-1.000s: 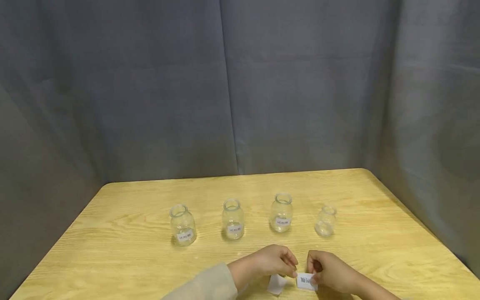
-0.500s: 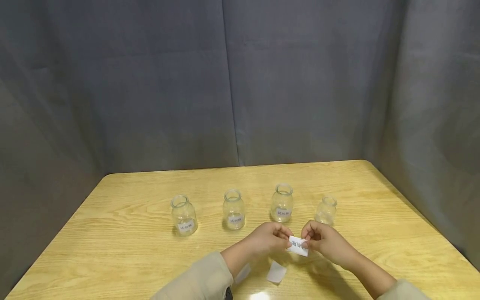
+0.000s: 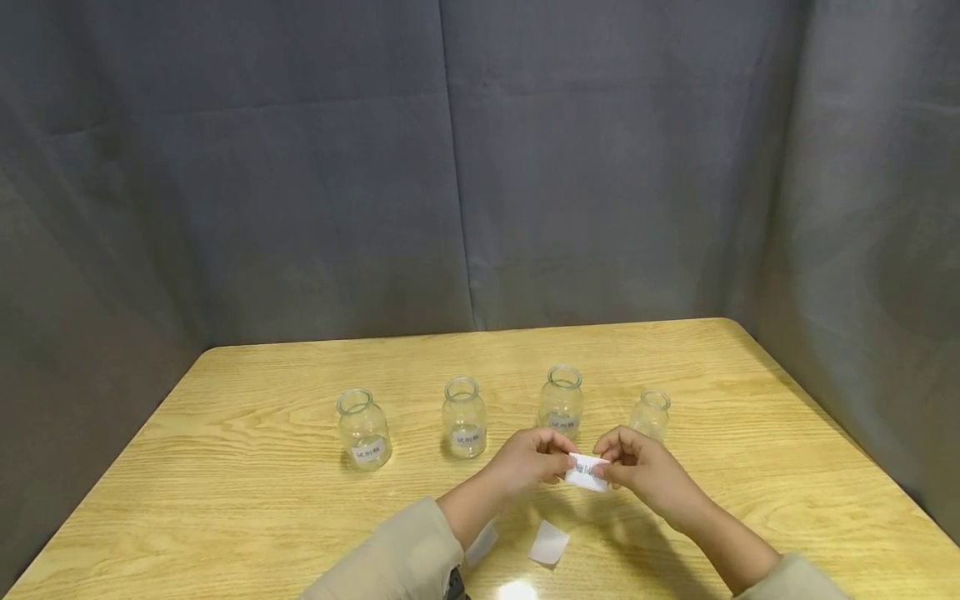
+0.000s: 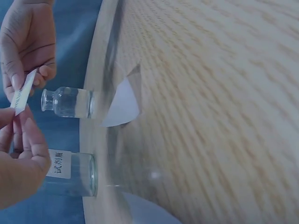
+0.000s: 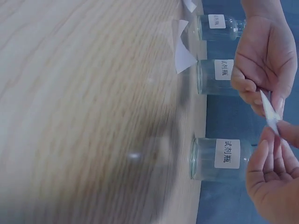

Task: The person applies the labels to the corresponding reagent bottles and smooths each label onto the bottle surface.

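Note:
A small white label with dark printed characters hangs above the table, stretched between both hands. My left hand pinches its left end between thumb and fingers. The other end is pinched by my right hand. In the left wrist view the label appears nearly edge-on. Just beyond the hands stand a labelled glass jar and a smaller glass jar, both partly covered by the hands. The smaller jar shows no label in the left wrist view.
Two more labelled glass jars stand to the left, one at the far left and one in the middle. White paper pieces lie below the hands, one in plain sight and one partly behind the left sleeve. Grey curtains surround the table.
Both hands have risen and moved forward from the table's front with the label. The left hand, earlier at the label's edge, now pinches it too. A second paper piece has come into sight.

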`<state>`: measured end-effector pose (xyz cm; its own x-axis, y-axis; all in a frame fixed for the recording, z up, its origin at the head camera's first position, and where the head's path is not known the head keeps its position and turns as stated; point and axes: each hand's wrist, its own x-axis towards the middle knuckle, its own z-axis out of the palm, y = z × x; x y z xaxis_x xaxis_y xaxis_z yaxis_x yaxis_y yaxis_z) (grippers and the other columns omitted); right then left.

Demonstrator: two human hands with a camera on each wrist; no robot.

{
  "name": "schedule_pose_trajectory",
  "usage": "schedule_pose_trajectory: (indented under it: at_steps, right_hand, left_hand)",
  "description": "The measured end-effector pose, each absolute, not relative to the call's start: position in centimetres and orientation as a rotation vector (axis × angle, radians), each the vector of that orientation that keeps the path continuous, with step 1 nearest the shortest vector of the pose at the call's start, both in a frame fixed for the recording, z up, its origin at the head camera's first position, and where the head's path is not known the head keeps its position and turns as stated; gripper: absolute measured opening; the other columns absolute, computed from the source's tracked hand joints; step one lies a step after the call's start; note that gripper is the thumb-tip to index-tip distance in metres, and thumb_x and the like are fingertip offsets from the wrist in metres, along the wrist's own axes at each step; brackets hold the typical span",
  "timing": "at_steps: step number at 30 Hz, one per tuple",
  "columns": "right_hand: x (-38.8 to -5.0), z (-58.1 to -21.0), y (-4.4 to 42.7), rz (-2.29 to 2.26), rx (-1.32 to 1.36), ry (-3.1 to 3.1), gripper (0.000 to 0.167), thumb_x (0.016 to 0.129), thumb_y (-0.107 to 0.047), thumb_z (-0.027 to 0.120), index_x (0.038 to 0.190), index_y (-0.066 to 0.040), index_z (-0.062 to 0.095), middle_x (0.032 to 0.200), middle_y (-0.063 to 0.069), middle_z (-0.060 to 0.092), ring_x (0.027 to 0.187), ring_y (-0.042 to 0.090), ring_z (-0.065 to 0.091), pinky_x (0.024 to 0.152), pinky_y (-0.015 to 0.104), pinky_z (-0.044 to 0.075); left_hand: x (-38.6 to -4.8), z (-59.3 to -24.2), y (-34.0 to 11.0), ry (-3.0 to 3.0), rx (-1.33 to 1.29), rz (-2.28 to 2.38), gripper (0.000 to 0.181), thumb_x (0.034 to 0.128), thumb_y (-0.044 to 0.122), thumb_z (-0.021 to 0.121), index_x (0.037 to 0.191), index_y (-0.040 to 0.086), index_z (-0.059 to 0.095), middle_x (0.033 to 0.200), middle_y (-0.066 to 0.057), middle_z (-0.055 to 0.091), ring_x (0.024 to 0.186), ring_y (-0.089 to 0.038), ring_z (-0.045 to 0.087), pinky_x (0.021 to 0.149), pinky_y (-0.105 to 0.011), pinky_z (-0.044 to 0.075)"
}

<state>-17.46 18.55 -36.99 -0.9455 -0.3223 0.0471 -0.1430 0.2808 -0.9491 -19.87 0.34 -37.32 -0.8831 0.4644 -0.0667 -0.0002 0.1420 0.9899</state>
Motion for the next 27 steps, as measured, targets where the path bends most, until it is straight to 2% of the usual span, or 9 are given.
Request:
schedule_pose_trajectory:
  at_steps: [9, 18, 27]
  right_hand:
    - [-17.5, -37.0, 17.7, -1.865, -0.404, 2.258, 0.029, 0.080, -0.010, 0.059, 0.094, 0.012, 0.046, 0.083, 0.010, 0.052, 0.075, 0.019, 0.054, 0.067, 0.030, 0.046]
    - [-17.7, -36.7, 17.0, -1.926, -0.363, 2.287, 0.021, 0.082, -0.008, 0.055, 0.089, 0.010, 0.046, 0.082, 0.010, 0.053, 0.077, 0.019, 0.053, 0.071, 0.032, 0.045]
    - [-17.8, -36.8, 16.2, -2.075, -0.272, 2.259, 0.018, 0.080, 0.000, 0.055, 0.089, 0.012, 0.045, 0.077, 0.007, 0.049, 0.070, 0.013, 0.050, 0.066, 0.027, 0.046]
  left_hand:
    - [-20.1, -37.1, 0.2, 1.872, 0.312, 2.083, 0.012, 0.0794, 0.000, 0.057, 0.090, -0.005, 0.053, 0.081, -0.006, 0.053, 0.069, -0.013, 0.053, 0.066, -0.024, 0.047]
    - [-20.0, -37.2, -0.1, 1.860, 0.330, 2.063, 0.011, 0.0781, -0.002, 0.057, 0.087, -0.006, 0.052, 0.076, -0.005, 0.054, 0.067, -0.012, 0.056, 0.067, -0.025, 0.048]
    - [-19.9, -37.7, -0.1, 1.874, 0.367, 1.971, 0.007, 0.0790, 0.000, 0.058, 0.081, -0.004, 0.052, 0.073, -0.004, 0.055, 0.068, -0.013, 0.059, 0.068, -0.028, 0.048]
